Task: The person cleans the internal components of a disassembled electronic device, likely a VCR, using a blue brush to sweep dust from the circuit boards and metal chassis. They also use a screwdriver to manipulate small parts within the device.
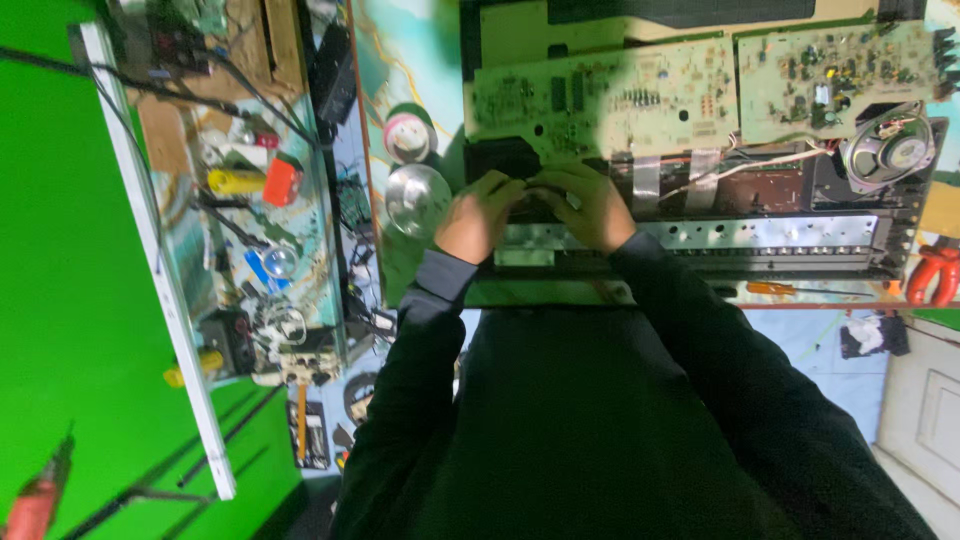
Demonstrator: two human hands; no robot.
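Right now I've got both hands on a small dark part at the opened black electronics chassis (pixel 700 215): left hand (pixel 478 215) and right hand (pixel 592 205) curled, fingertips pinching it btwn them. Pale green circuit board (pixel 600 100) just beyond; next move, I'd judge, needs a steady pull.

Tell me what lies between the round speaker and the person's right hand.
In the head view, between the speaker and the right hand lie white and red wires and flat grey ribbon cables over the opened device.

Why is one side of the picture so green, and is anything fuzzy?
In the head view, green light washes the wall at the picture's left; both hands, left and right, look slightly smeared; the shiny round metal disc glares; the dark sleeves lose detail.
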